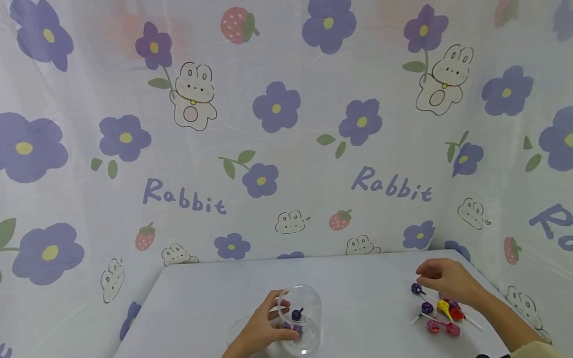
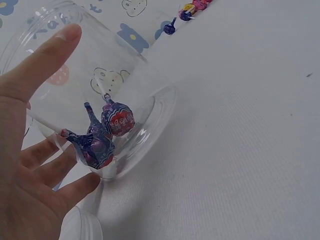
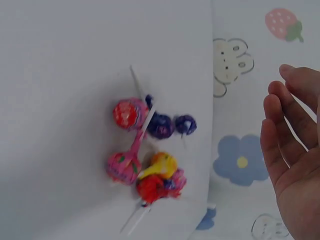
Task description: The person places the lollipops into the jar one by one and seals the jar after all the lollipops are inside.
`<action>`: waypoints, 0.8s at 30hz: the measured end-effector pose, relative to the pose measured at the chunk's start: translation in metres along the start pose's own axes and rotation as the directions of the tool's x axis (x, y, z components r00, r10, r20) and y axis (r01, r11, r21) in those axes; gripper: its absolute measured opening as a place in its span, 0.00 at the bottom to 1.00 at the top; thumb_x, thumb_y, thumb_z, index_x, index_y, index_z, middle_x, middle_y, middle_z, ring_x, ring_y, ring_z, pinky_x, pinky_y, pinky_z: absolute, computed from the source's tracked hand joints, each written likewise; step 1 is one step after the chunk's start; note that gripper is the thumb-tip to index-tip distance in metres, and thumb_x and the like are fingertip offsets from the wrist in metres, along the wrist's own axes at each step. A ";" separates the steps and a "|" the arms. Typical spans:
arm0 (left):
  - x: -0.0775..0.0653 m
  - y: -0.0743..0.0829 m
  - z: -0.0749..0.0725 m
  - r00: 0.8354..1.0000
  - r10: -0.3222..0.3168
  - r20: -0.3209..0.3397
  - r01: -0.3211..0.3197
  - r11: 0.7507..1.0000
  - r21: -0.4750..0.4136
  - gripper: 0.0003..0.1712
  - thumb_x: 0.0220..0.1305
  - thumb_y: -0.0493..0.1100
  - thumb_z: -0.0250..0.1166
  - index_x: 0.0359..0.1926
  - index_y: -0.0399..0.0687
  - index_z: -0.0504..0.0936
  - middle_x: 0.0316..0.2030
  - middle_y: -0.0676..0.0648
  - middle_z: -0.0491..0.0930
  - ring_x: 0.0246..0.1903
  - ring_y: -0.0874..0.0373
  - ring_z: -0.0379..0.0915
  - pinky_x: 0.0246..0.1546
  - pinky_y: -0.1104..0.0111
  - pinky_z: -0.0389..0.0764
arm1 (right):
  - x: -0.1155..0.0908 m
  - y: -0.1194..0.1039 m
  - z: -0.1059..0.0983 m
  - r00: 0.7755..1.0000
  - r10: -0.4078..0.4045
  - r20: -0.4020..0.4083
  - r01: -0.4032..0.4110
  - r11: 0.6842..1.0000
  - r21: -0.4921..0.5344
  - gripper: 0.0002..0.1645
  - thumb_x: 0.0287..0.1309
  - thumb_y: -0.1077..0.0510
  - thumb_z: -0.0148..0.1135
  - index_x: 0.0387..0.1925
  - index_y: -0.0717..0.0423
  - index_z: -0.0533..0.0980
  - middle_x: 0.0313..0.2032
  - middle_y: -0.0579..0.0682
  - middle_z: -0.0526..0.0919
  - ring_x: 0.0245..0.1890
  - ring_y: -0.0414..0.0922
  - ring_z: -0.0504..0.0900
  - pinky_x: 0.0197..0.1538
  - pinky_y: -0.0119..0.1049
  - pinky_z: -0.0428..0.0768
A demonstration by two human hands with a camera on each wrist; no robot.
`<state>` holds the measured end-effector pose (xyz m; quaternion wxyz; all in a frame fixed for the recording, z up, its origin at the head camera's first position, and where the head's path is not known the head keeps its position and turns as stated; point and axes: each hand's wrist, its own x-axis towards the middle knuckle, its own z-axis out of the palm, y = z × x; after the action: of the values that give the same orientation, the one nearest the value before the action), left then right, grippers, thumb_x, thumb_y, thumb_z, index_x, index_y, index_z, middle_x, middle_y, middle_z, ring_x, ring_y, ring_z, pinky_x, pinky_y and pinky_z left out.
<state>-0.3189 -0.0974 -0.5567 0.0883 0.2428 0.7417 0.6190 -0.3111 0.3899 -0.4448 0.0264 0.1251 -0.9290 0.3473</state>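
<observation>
Gripping clear plastic jar [image 1: 313,320] in left hand [image 1: 261,325], purple-wrapped lollipops [image 1: 297,314] inside; holding nothing in relaxed right hand [image 1: 449,281], nearest stray purple lollipop [image 1: 416,288] on white table [image 1: 362,298], with long axis slanted toward lollipop cluster [image 1: 443,307].

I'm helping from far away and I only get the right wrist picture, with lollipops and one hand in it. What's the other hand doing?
Observer: In the head view, the left hand is holding a clear jar.
Child: Ooh! Is there anything inside the jar?
Observer: Yes, the left wrist view shows purple lollipops in it, near the bottom.
Child: And is anything else by that hand?
Observer: Part of another clear thing with a round rim shows at the lower edge of the left wrist view. It might be a lid, but I can't tell for sure.
</observation>
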 end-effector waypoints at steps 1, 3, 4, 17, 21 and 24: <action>0.000 0.000 0.000 1.000 -0.001 0.001 0.001 1.000 -0.003 0.50 0.53 0.44 0.83 0.72 0.60 0.65 0.61 0.37 0.71 0.65 0.36 0.71 0.58 0.49 0.80 | -0.002 0.004 -0.002 1.000 0.020 -0.007 -0.020 1.000 -0.004 0.14 0.63 0.57 0.72 0.46 0.61 0.82 0.39 0.51 0.86 0.39 0.50 0.86 0.40 0.35 0.87; 0.000 0.000 0.000 1.000 -0.001 0.003 0.001 1.000 -0.010 0.49 0.53 0.43 0.83 0.72 0.59 0.65 0.61 0.36 0.71 0.65 0.35 0.71 0.58 0.49 0.80 | -0.006 0.013 -0.005 0.998 0.062 -0.014 -0.063 0.998 -0.017 0.14 0.64 0.57 0.71 0.46 0.62 0.82 0.39 0.51 0.86 0.39 0.51 0.86 0.40 0.37 0.88; 0.001 0.000 0.001 1.000 -0.002 0.005 0.002 1.000 -0.014 0.49 0.53 0.43 0.83 0.72 0.59 0.65 0.61 0.36 0.71 0.65 0.35 0.71 0.58 0.50 0.80 | -0.008 0.018 -0.006 0.996 0.084 -0.017 -0.084 0.996 -0.027 0.15 0.64 0.56 0.71 0.46 0.62 0.82 0.39 0.52 0.86 0.38 0.51 0.86 0.40 0.38 0.88; 0.005 0.003 0.001 1.000 -0.014 -0.008 0.014 1.000 0.011 0.52 0.53 0.44 0.83 0.74 0.52 0.63 0.61 0.36 0.72 0.64 0.37 0.72 0.59 0.48 0.79 | -0.036 0.070 -0.022 0.960 0.265 -0.095 -0.273 0.958 -0.084 0.26 0.64 0.48 0.71 0.46 0.70 0.81 0.37 0.57 0.87 0.37 0.55 0.85 0.42 0.51 0.88; 0.004 0.003 0.000 1.000 -0.011 -0.017 0.012 1.000 0.020 0.53 0.53 0.44 0.83 0.75 0.51 0.62 0.61 0.37 0.72 0.64 0.37 0.72 0.59 0.48 0.79 | -0.046 0.080 -0.025 0.951 0.277 -0.139 -0.293 0.950 -0.112 0.30 0.64 0.44 0.71 0.45 0.70 0.80 0.35 0.56 0.87 0.35 0.52 0.84 0.38 0.49 0.87; 0.003 0.002 -0.001 1.000 -0.011 -0.018 0.012 1.000 0.024 0.53 0.53 0.44 0.83 0.75 0.51 0.62 0.61 0.37 0.72 0.64 0.36 0.72 0.59 0.47 0.79 | -0.052 0.088 -0.026 0.945 0.294 -0.144 -0.311 0.942 -0.124 0.32 0.63 0.42 0.72 0.45 0.70 0.81 0.34 0.55 0.87 0.35 0.52 0.84 0.37 0.49 0.86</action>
<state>-0.3218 -0.0964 -0.5536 0.0824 0.2341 0.7511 0.6117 -0.2838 0.4817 -0.4886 0.0389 -0.0432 -0.9565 0.2860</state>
